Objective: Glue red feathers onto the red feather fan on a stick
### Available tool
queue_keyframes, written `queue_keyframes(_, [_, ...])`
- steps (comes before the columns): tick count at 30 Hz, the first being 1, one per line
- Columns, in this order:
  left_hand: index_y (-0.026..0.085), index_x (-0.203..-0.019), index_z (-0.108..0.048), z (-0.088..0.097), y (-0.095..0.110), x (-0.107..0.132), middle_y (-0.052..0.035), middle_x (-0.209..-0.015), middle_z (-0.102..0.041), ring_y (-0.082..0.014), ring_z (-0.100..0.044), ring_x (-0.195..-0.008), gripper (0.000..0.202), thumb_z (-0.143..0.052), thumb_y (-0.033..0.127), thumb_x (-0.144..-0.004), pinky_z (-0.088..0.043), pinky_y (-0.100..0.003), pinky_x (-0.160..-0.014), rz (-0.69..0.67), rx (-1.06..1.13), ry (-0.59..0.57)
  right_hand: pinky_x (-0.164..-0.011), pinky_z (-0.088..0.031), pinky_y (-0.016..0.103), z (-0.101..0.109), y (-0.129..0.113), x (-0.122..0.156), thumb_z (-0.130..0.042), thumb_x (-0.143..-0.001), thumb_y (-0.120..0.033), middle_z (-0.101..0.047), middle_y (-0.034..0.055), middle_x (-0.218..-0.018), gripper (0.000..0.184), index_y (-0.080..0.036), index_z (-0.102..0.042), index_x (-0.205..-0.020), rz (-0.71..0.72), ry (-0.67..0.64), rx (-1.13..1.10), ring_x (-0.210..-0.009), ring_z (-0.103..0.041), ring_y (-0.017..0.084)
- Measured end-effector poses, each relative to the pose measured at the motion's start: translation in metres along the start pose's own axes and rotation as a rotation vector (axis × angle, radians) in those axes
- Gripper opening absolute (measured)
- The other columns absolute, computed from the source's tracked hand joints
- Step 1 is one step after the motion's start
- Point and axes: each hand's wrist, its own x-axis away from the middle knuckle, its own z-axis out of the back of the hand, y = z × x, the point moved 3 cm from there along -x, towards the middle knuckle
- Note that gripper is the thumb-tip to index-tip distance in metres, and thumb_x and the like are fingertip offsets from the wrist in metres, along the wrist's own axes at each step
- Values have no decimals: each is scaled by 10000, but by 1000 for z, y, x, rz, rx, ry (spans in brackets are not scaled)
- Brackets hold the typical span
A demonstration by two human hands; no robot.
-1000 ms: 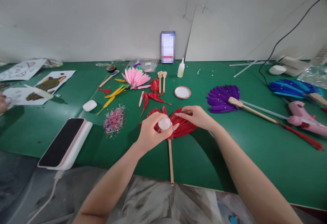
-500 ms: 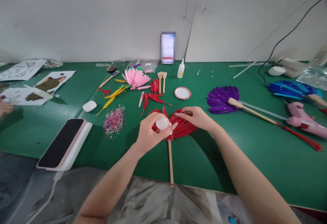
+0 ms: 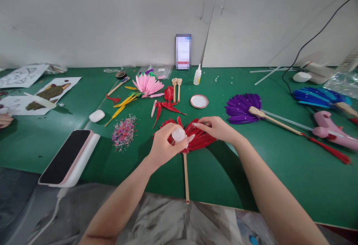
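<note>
No text, brand or number can be read anywhere in the frame. At upper centre, the screen of the upright phone [image 3: 183, 52] is broken into pale blocks with a red band low down and blue at its top right corner, so any wording there is lost. Just to its lower right, the squeeze bottle [image 3: 197, 77] carries a yellow marking too small to make out, and to its lower left the white label [image 3: 161, 69] on the clear plastic bag [image 3: 168, 75] is likewise too small to decipher.
</note>
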Motion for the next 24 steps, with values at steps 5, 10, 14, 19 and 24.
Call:
queue_keyframes(5, [174,-748,-574,0,-2,1,-10,-713,-604,-128,-546,-638,133,-669,264,-726,-431,-239,-597,17,8,-4,-483,-296,237,1,-3,0,-549,-793,-543,-565,-9,-599,383,-186,-688,-816,27,18,46,-509,-408,105])
queue_keyframes(10, [165,-739,-571,-1,-1,0,-10,-704,-600,-121,-542,-628,134,-672,252,-724,-426,-230,-591,12,3,-3,-492,-286,241,1,-1,-1,-554,-787,-543,-529,-17,-560,387,-185,-695,-819,28,40,96,-501,-405,107])
queue_keyframes(14, [158,-720,-563,0,1,-1,-12,-690,-602,-119,-547,-619,138,-662,253,-729,-428,-230,-594,0,-9,1,-488,-267,241,0,0,-2,-551,-783,-562,-487,-29,-540,403,-183,-686,-808,32,42,101,-494,-386,103])
queue_keyframes(19, [157,-694,-551,0,2,0,-12,-666,-599,-116,-545,-594,170,-660,282,-729,-427,-230,-581,3,-39,11,-483,-250,244,-1,0,-2,-574,-770,-560,-432,-47,-512,386,-188,-672,-791,27,47,103,-482,-358,99])
queue_keyframes(24, [161,-671,-538,0,3,0,0,-641,-584,-105,-528,-569,181,-666,278,-722,-420,-221,-560,-3,-24,4,-482,-248,245,-1,1,-3,-572,-778,-549,-434,-47,-522,374,-190,-677,-800,29,43,92,-484,-347,98])
